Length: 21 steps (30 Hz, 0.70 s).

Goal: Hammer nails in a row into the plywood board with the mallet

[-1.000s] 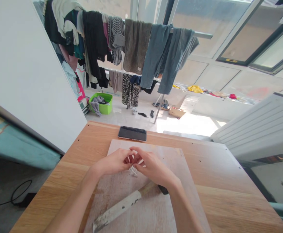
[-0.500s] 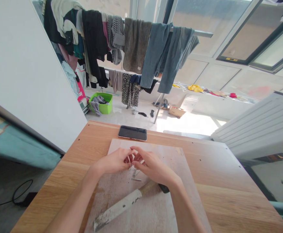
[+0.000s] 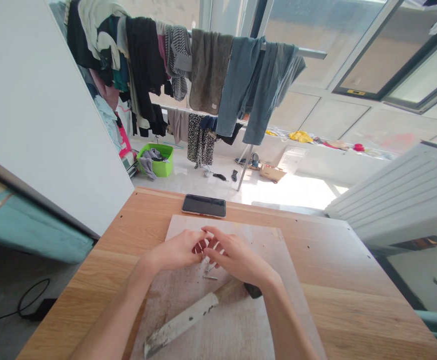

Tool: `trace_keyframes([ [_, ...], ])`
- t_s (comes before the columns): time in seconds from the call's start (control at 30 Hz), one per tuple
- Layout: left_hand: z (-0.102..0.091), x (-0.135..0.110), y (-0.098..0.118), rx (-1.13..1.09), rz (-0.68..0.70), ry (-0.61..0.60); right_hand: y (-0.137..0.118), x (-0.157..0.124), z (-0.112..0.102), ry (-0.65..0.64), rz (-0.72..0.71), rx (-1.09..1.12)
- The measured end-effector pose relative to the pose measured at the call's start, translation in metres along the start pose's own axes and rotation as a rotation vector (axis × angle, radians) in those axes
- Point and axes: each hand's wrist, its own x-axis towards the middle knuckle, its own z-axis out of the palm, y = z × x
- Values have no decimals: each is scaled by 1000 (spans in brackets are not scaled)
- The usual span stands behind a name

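My left hand (image 3: 177, 251) and my right hand (image 3: 233, 257) meet fingertip to fingertip over the middle of a pale cutting board (image 3: 267, 260). Both pinch something small and pale between them that I cannot make out. A thin pale scrap (image 3: 210, 277) lies on the board just below the fingers. A knife (image 3: 188, 317) with a stained white blade and a wooden handle lies diagonally on the board, its handle under my right wrist.
The board rests on a wooden table (image 3: 353, 280). A dark phone (image 3: 204, 205) lies at the table's far edge. Beyond stand a clothes rack full of laundry (image 3: 211, 75), a green basket (image 3: 158, 160) and a white radiator (image 3: 402, 195).
A thin pale scrap has dropped from between my fingers onto the board. Both hands stay pinched together in nearly the same place.
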Motion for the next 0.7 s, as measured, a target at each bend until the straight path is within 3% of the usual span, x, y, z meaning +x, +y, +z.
trace_keyframes([
  [0.23, -1, -2, -1, -19, -43, -20, 4, -1, -5, 43, -4, 7],
  [0.5, -7, -10, -4, -33, -121, -32, -8, -9, -26, 470, -11, 24],
  [0.7, -10, -13, -2, 80, -71, 17, -19, -28, -36, 647, -93, 85],
])
